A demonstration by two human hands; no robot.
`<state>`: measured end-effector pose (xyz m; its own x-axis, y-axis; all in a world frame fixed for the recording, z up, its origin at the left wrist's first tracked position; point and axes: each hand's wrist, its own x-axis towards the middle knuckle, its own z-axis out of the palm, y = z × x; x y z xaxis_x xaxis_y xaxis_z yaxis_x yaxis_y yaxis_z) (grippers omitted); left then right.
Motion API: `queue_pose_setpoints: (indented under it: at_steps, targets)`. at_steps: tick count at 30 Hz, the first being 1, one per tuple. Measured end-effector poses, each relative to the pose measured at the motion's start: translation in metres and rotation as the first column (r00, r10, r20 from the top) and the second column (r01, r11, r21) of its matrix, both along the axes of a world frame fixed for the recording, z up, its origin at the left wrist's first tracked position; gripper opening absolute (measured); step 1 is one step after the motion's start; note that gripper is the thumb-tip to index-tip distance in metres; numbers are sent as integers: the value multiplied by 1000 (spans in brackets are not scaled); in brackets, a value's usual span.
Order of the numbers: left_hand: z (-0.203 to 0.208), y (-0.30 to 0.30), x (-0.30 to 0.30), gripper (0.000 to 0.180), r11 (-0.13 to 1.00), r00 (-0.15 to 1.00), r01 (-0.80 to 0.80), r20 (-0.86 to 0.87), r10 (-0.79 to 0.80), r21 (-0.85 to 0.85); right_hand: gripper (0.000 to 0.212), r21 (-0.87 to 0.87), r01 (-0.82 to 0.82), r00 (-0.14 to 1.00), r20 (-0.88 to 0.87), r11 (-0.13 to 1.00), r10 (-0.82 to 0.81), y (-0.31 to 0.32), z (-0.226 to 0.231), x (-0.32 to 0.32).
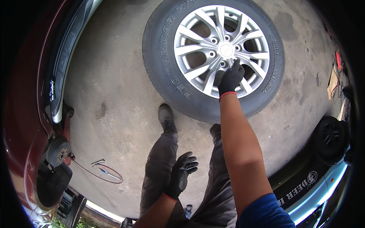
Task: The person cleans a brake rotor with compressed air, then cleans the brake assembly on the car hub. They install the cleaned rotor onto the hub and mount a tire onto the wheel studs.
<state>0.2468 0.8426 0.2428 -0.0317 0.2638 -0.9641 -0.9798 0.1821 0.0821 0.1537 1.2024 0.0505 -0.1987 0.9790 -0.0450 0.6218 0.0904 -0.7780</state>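
Note:
A large wheel lies face up on the floor in front of me, a black tyre (163, 57) around a silver alloy rim (207, 70) with lug holes ringed about its centre cap (226, 50). My right hand (232, 77), in a black glove with a red cuff, reaches over the lower part of the rim. Its index finger stretches to a lug hole beside the cap, while the other fingers bend and are partly hidden. No tool shows in it. Lower down, my left hand (181, 173), also black-gloved, hangs empty before my legs, fingers apart and slightly curled.
On the left is a dark red vehicle (23, 76) with a side step (70, 53) and a bare brake hub (57, 151). An air hose (118, 180) with a blue-tipped fitting lies near it. At right stand another wheel (330, 133) and a light blue vehicle (330, 180). My shoe (166, 116) is close to the tyre.

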Motion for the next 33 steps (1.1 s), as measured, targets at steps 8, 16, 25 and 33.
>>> queue_pose_setpoints:
  at_steps: [8, 16, 25, 33]
  targets:
    - [-3, 28, 51, 56, 995, 995, -77, 52, 81, -64, 28, -678, -54, 950, -260, 733, -171, -32, -35, 27]
    - [-17, 1, 22, 55, 979, 986, -159, -75, 151, -123, 16, -846, 14, 915, -204, 532, -348, -16, -34, 12]
    - [-10, -38, -42, 61, 771, 715, -608, -290, 636, 192, 38, -991, -128, 992, -128, 29, 5, -2, 217, 13]
    - [125, 47, -96, 85, 543, 568, -782, -9, 823, 307, 57, -902, -340, 818, -142, 268, 558, 96, 366, 12]
